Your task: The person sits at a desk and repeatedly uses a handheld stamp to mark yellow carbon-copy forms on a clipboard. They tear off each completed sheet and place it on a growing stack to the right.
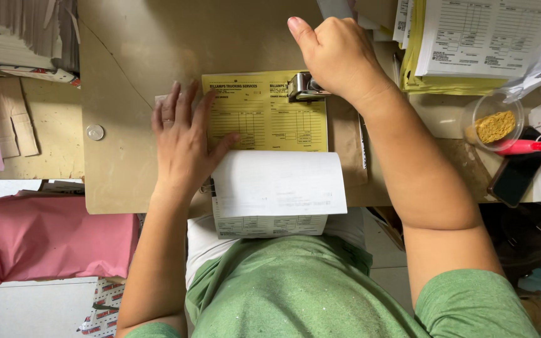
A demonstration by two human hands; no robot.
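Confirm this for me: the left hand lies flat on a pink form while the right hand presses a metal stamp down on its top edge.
One detail is wrong: the form is yellow, not pink, as the head view shows. The left hand lies flat on this yellow form while the right hand presses the metal stamp down on its top edge. The pink paper lies off to the side, below the desk.

A worn brown counter (133, 50) under even light; pale floor (26, 310) below, with pink paper (51, 241) at the left.
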